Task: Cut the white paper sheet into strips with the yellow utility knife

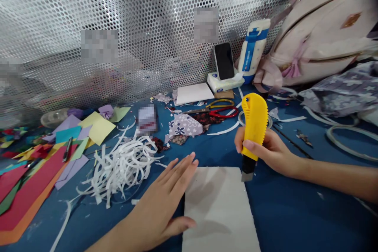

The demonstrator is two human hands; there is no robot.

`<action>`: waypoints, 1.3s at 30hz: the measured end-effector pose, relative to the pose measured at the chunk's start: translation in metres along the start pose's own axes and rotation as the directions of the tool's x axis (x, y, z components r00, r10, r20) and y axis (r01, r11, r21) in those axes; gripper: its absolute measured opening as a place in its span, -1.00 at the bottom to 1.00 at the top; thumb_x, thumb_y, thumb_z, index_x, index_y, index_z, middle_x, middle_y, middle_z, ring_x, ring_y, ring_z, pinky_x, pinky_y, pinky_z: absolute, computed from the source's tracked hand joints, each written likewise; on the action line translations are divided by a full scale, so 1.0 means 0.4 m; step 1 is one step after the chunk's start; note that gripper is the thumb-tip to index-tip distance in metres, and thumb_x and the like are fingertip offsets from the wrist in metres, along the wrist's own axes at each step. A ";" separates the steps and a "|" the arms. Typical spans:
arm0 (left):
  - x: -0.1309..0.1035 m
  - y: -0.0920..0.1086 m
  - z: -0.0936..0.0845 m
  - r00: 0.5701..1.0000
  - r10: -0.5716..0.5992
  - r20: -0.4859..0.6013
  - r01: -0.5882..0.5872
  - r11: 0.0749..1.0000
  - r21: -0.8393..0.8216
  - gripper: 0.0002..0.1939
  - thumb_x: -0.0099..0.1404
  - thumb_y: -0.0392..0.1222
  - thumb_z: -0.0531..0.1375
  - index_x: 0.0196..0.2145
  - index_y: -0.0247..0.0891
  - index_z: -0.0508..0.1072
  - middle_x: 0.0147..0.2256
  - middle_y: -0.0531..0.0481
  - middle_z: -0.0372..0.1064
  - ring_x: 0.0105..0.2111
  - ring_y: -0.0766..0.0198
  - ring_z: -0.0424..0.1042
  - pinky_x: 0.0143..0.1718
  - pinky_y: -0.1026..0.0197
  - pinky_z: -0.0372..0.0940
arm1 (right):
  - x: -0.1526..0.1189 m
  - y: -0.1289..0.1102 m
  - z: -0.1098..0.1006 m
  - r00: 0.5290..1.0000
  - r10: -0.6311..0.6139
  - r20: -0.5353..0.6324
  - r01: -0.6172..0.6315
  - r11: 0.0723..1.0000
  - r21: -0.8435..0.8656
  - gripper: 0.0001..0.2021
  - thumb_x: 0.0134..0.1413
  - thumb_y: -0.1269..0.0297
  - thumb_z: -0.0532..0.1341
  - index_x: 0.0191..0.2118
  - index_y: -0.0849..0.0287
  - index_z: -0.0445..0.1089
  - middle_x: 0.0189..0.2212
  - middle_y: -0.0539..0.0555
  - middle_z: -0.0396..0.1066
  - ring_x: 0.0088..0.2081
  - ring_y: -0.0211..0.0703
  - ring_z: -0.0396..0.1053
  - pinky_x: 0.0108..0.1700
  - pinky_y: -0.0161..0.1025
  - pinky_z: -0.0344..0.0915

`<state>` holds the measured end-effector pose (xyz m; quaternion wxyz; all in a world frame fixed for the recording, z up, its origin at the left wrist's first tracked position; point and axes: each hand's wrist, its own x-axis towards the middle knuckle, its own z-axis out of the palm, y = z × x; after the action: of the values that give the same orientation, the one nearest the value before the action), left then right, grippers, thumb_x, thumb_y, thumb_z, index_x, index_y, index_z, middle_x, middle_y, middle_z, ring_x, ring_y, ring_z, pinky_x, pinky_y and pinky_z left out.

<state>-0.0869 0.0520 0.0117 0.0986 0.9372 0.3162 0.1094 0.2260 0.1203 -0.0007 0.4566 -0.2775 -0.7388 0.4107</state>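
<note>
The right hand (274,151) is gripping a knife (255,126) beside the board's (221,208) far right corner; the left hand (162,199) is lying open across its left edge.

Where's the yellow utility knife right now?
Head view, right of centre: the yellow utility knife is in the grip of the right hand, its blade pointing down by the far right corner of the white board.
</note>
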 end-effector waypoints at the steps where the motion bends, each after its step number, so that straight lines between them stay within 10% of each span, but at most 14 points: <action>1: 0.001 0.000 -0.001 1.000 -0.003 0.002 0.003 1.000 0.004 -0.12 0.48 0.39 -0.22 0.50 -0.19 -0.37 0.49 -0.07 -0.25 0.47 0.14 -0.16 0.45 0.03 -0.15 | 0.000 0.000 0.000 1.000 -0.003 0.009 0.003 1.000 -0.004 -0.68 0.39 0.09 0.16 -0.35 0.18 0.40 -0.50 -0.03 0.34 -0.59 -0.37 0.23 -0.60 -0.39 0.20; 19: 0.002 0.002 -0.010 0.999 -0.015 0.037 0.016 1.000 -0.026 -0.11 0.46 0.41 -0.22 0.49 -0.14 -0.42 0.47 -0.09 -0.18 0.45 0.12 -0.05 0.43 -0.02 -0.06 | 0.005 0.013 -0.005 0.996 0.087 0.028 -0.088 0.995 0.039 -0.62 0.35 -0.02 0.17 -0.39 0.13 0.45 -0.51 -0.03 0.34 -0.60 -0.34 0.27 -0.64 -0.41 0.24; 26: -0.021 0.013 -0.022 0.992 -0.051 -0.113 0.034 0.988 -0.150 -0.43 0.61 0.06 -0.12 0.47 0.07 -0.19 0.38 0.05 0.14 0.36 0.14 0.19 0.39 0.00 0.14 | 0.007 0.014 -0.007 0.982 0.188 0.035 -0.190 0.980 0.063 -0.59 0.34 -0.06 0.17 -0.39 0.16 0.44 -0.54 -0.02 0.28 -0.60 -0.32 0.25 -0.62 -0.39 0.29; 33: -0.008 0.027 -0.138 0.929 -0.279 -0.244 0.198 0.930 -0.309 -0.57 0.60 0.00 -0.04 0.36 0.17 0.16 0.17 0.14 0.45 0.20 0.18 0.43 0.22 0.13 0.37 | 0.010 0.009 -0.004 0.974 0.222 0.038 -0.224 0.971 0.079 -0.59 0.32 -0.07 0.18 -0.39 0.15 0.43 -0.53 -0.01 0.29 -0.60 -0.31 0.25 -0.63 -0.37 0.29; 39: 0.046 -0.159 -0.267 0.831 -0.469 -0.301 0.481 0.876 -0.038 -0.45 0.60 0.08 -0.18 0.44 -0.07 0.04 0.23 -0.01 0.40 0.21 -0.05 0.38 0.27 -0.16 0.24 | 0.013 0.008 -0.003 0.972 0.230 0.043 -0.233 0.970 0.072 -0.58 0.31 -0.11 0.18 -0.39 0.15 0.43 -0.54 -0.03 0.25 -0.61 -0.33 0.21 -0.63 -0.38 0.27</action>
<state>-0.1375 0.1252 0.1004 0.0549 0.8033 0.5522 0.2164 0.2252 0.1265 -0.0010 0.4031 -0.3371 -0.6928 0.4939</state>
